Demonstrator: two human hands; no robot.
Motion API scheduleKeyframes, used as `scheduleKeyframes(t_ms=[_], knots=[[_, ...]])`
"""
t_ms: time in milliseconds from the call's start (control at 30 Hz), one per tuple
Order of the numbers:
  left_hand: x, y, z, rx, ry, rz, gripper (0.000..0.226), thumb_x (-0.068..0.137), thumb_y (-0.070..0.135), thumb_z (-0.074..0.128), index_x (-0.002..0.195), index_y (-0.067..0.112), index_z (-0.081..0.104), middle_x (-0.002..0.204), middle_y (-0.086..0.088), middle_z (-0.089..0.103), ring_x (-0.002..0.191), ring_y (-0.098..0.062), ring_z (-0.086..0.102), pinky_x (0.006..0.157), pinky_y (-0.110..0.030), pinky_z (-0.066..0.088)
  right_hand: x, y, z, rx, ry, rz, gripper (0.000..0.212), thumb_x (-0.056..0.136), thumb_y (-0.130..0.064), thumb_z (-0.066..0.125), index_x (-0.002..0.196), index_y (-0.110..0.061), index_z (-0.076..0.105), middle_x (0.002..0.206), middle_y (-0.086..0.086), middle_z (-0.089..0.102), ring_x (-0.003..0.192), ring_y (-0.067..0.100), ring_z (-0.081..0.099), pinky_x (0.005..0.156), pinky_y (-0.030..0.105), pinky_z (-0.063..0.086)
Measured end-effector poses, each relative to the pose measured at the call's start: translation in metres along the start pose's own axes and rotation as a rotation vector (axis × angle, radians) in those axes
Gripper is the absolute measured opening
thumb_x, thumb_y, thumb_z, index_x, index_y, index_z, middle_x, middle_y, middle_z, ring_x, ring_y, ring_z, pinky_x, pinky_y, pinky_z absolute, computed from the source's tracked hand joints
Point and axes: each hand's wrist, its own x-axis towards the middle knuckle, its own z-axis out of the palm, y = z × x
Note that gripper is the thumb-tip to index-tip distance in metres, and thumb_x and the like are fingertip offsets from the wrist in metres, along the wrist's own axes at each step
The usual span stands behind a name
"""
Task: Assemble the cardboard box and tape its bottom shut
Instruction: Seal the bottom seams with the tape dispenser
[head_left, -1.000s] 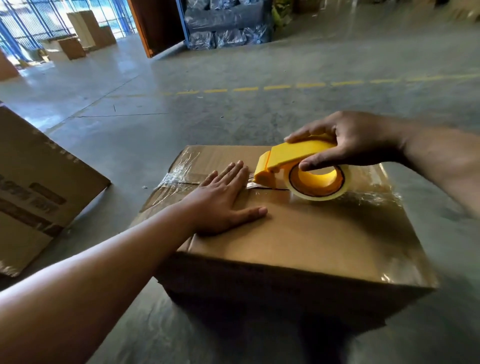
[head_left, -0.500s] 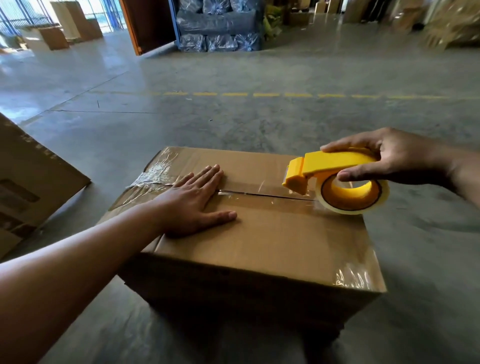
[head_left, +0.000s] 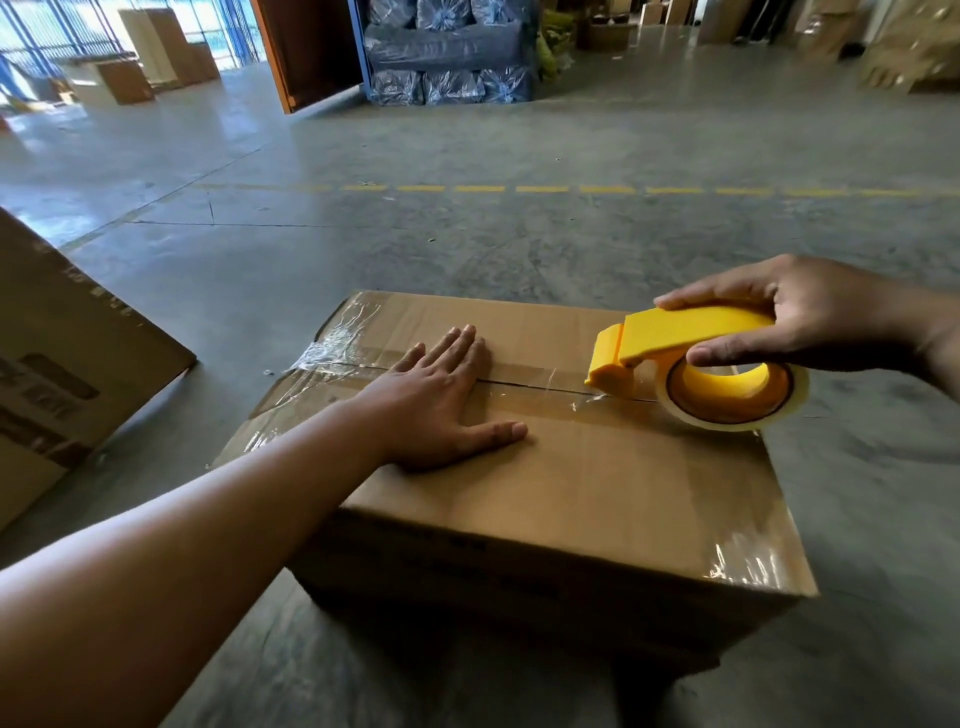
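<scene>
A brown cardboard box (head_left: 597, 493) stands on the concrete floor with its flaps folded shut on top. Clear tape (head_left: 535, 382) runs along the centre seam, and crinkled tape covers the left end. My left hand (head_left: 441, 400) lies flat, fingers spread, on the top near the seam. My right hand (head_left: 795, 314) grips a yellow tape dispenser (head_left: 696, 364) with a clear roll, at the seam's right end by the box edge.
A flattened cardboard sheet (head_left: 62, 364) lies on the floor to the left. Wrapped blue bundles (head_left: 447, 52) and an orange panel (head_left: 306, 52) stand at the back. More cartons sit far left (head_left: 130, 78) and far right (head_left: 909, 52). A dashed yellow line (head_left: 545, 189) crosses the floor.
My right hand has drawn the dispenser rightward along the seam, from the box's middle to its right edge, laying tape. My left hand has stayed flat on the top.
</scene>
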Motion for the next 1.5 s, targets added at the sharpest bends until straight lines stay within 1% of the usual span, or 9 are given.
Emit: scheduleKeyframes(t_ms=[167, 333, 467, 733, 1033, 1133, 1233, 1300, 1500], knots=[[0.015, 0.041, -0.001, -0.003, 0.008, 0.049, 0.116, 0.073, 0.094, 0.02, 0.157, 0.02, -0.011, 0.163, 0.002, -0.018, 0.148, -0.011, -0.019, 0.123, -0.042, -0.004, 0.0, 0.002, 0.001, -0.002, 0.009, 0.004, 0.071, 0.05, -0.075, 0.069, 0.117, -0.058, 0.057, 0.124, -0.031, 0.057, 0.115, -0.003, 0.055, 0.102, 0.031, 0.042], [0.029, 0.081, 0.005, -0.052, 0.053, 0.127, 0.112, 0.077, 0.091, 0.025, 0.157, 0.022, -0.011, 0.165, 0.003, -0.015, 0.149, -0.011, -0.018, 0.122, -0.046, -0.006, -0.005, 0.003, -0.002, -0.019, 0.011, 0.0, 0.071, 0.053, -0.074, 0.07, 0.12, -0.056, 0.056, 0.127, -0.032, 0.055, 0.118, -0.006, 0.051, 0.105, 0.031, 0.039], [0.026, 0.055, 0.006, -0.048, 0.061, 0.123, 0.113, 0.073, 0.094, 0.022, 0.157, 0.027, -0.012, 0.164, 0.008, -0.015, 0.148, -0.006, -0.018, 0.123, -0.042, -0.003, -0.002, -0.01, 0.005, 0.002, 0.02, -0.034, 0.067, 0.061, -0.062, 0.074, 0.124, -0.05, 0.056, 0.129, -0.028, 0.056, 0.117, -0.005, 0.052, 0.105, 0.027, 0.039], [0.023, -0.014, -0.002, -0.019, 0.026, 0.055, 0.121, 0.063, 0.101, 0.02, 0.156, 0.03, -0.012, 0.164, 0.01, -0.014, 0.148, -0.002, -0.016, 0.124, -0.036, -0.001, 0.045, -0.042, 0.03, -0.01, 0.032, -0.093, 0.067, 0.07, -0.054, 0.074, 0.131, -0.038, 0.055, 0.134, -0.021, 0.054, 0.116, -0.006, 0.049, 0.092, 0.008, 0.034], [0.021, -0.014, -0.004, -0.014, 0.017, 0.042, 0.121, 0.062, 0.101, 0.02, 0.155, 0.031, -0.014, 0.163, 0.012, -0.016, 0.148, -0.003, -0.015, 0.124, -0.036, -0.001, 0.038, -0.042, 0.031, 0.013, 0.044, -0.083, 0.068, 0.07, -0.052, 0.075, 0.133, -0.039, 0.052, 0.135, -0.021, 0.051, 0.115, -0.006, 0.046, 0.085, 0.002, 0.03], [0.021, -0.014, -0.001, -0.011, 0.024, 0.047, 0.123, 0.062, 0.102, 0.019, 0.156, 0.03, -0.011, 0.164, 0.011, -0.015, 0.148, -0.002, -0.015, 0.124, -0.036, 0.0, 0.031, -0.038, 0.027, 0.016, 0.042, -0.075, 0.065, 0.07, -0.05, 0.076, 0.13, -0.038, 0.056, 0.129, -0.022, 0.055, 0.114, -0.005, 0.051, 0.09, 0.007, 0.036], [0.023, -0.015, 0.0, 0.009, 0.023, 0.046, 0.123, 0.063, 0.102, 0.017, 0.157, 0.028, -0.011, 0.163, 0.012, -0.016, 0.147, -0.001, -0.017, 0.124, -0.035, 0.0, 0.012, -0.019, 0.016, 0.041, 0.062, -0.021, 0.062, 0.064, -0.055, 0.076, 0.122, -0.041, 0.061, 0.122, -0.024, 0.06, 0.108, -0.007, 0.056, 0.098, 0.018, 0.042], [0.022, -0.014, 0.0, 0.017, 0.018, 0.045, 0.123, 0.063, 0.102, 0.016, 0.157, 0.027, -0.012, 0.163, 0.011, -0.017, 0.147, -0.002, -0.017, 0.124, -0.036, 0.0, -0.002, -0.005, 0.012, 0.076, 0.054, 0.008, 0.063, 0.061, -0.054, 0.075, 0.122, -0.042, 0.061, 0.12, -0.026, 0.061, 0.106, -0.01, 0.057, 0.099, 0.02, 0.043], [0.025, 0.011, -0.006, 0.013, -0.021, 0.052, 0.127, 0.06, 0.101, 0.012, 0.156, 0.022, -0.013, 0.163, 0.006, -0.02, 0.148, -0.007, -0.019, 0.123, -0.036, -0.003, -0.016, 0.014, 0.015, 0.059, 0.084, 0.033, 0.065, 0.062, -0.062, 0.075, 0.123, -0.047, 0.058, 0.126, -0.025, 0.058, 0.116, -0.005, 0.053, 0.1, 0.022, 0.04]])
